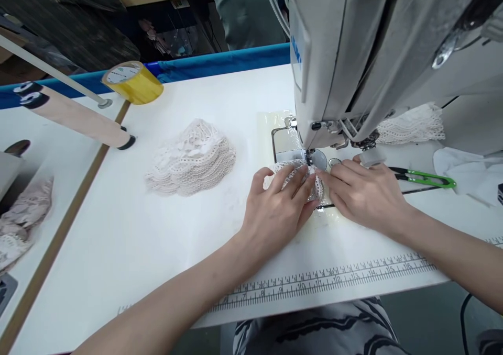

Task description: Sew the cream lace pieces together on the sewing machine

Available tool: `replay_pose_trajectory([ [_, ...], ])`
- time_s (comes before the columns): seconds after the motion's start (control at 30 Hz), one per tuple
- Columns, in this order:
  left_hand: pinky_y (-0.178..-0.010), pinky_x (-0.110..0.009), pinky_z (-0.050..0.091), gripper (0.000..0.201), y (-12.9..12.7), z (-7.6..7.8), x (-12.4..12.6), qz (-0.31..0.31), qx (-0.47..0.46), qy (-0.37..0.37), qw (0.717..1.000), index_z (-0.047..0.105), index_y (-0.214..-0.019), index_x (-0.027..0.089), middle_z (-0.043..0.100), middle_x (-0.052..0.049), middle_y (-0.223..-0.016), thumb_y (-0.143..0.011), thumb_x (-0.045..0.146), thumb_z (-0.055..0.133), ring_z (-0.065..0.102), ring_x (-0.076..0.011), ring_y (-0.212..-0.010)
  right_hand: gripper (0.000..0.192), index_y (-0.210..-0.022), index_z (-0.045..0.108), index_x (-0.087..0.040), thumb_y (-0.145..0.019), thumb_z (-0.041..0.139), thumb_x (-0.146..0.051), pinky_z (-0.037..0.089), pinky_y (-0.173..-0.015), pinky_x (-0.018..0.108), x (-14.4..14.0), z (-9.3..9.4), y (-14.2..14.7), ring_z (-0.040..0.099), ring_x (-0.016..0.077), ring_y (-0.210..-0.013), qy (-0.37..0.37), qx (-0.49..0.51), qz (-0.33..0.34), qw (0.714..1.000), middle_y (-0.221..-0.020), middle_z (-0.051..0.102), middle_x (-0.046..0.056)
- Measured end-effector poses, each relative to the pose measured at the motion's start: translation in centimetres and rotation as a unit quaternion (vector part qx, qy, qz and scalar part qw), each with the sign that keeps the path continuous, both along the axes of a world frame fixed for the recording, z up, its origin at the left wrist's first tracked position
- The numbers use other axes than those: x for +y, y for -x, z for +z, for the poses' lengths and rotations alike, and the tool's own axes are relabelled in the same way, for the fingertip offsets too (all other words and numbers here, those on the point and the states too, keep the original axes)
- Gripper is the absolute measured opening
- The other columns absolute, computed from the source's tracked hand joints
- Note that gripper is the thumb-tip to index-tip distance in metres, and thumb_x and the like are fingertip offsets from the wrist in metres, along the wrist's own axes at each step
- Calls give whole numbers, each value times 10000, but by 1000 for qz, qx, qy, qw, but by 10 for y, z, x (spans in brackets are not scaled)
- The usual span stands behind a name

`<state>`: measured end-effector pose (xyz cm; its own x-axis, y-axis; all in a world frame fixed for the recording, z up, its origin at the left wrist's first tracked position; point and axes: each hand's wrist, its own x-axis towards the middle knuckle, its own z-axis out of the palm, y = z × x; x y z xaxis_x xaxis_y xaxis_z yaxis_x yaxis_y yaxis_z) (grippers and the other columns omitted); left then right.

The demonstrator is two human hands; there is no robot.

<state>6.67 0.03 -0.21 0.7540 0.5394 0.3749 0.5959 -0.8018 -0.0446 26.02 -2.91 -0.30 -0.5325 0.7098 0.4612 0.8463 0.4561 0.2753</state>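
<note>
A ruler (334, 280) printed along the table (118, 229) edge reads 7 to 16. Beyond it, left hand (275, 213) and right hand (363, 192) press flat, open-fingered, on a lace piece (293, 173) under the sewing machine (353, 56). Farther left lie a lace pile (192, 158) and yellow tape (132, 81).

white table (165, 240), lace pile (191, 158), tape roll (132, 81), snips (426, 177)

Two hands, left (275, 211) and right (363, 192), are resting on one lace piece (295, 173). One sewing machine (373, 56), one lace stack (192, 158), one tape roll (133, 81) and one pair of green snips (426, 177) are sitting on the desk (157, 240).
</note>
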Motion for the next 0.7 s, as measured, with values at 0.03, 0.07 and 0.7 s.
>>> replay_pose_trajectory([
  [0.03,-929,-433,324,339,0,0,0,0,-1,1,1000,563,-1257,189,615,-42,-1261,-978,331,431,533,-215,-1187,236,-961,689,-97,-879,468,-97,276,-631,341,0,0,0,556,155,-645,0,-1,-1,1000,-731,674,28],
  [0.07,-930,-434,323,338,0,0,1,0,-3,3,1000,563,-1257,188,616,-42,-1260,-978,328,431,534,-217,-1185,239,-966,689,-97,-880,467,-99,277,-633,341,1,-1,0,555,155,-648,-1,-1,-1,1000,-736,675,31],
  [0.7,-958,-450,307,318,1,-4,4,-4,-23,-11,1000,619,-1173,198,649,-41,-1210,-963,373,456,538,-220,-1164,252,-969,684,-109,-866,458,-68,265,-644,335,0,-3,1,558,154,-672,6,-5,-14,1000,-734,654,15],
])
